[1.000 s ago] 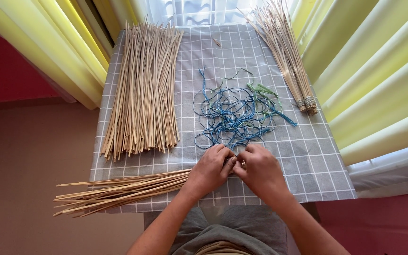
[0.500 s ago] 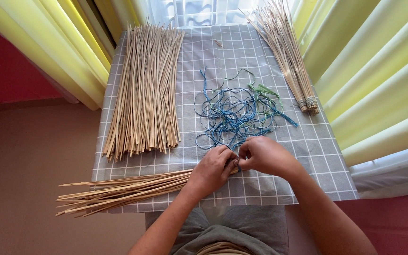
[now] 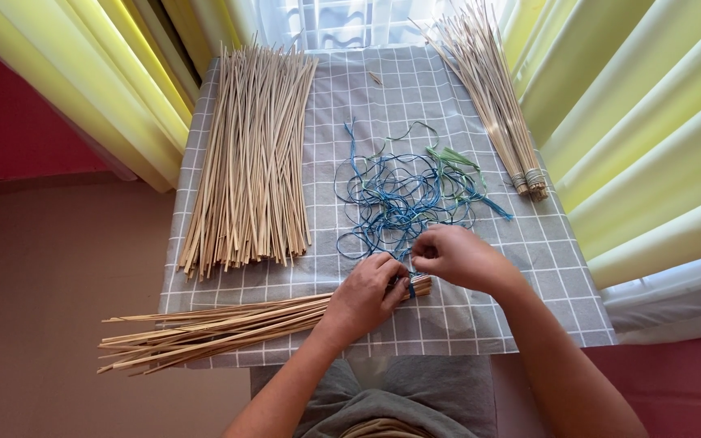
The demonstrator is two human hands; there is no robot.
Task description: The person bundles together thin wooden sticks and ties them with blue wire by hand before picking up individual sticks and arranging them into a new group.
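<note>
- On the grey checked cloth, head view: left hand clamped around the end of a stick bundle lying crosswise near the front edge.
- Right hand pinches blue string at the bundle's end.
- Loose blue string tangle just beyond both hands.
- Large loose stick pile left; tied bundles right.

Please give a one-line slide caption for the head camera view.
Left hand grips stick bundle; right hand pulls blue string.

Pale tan sticks and blue-green string are being shown on a grey, white-checked cloth, beside yellow curtains.
</note>
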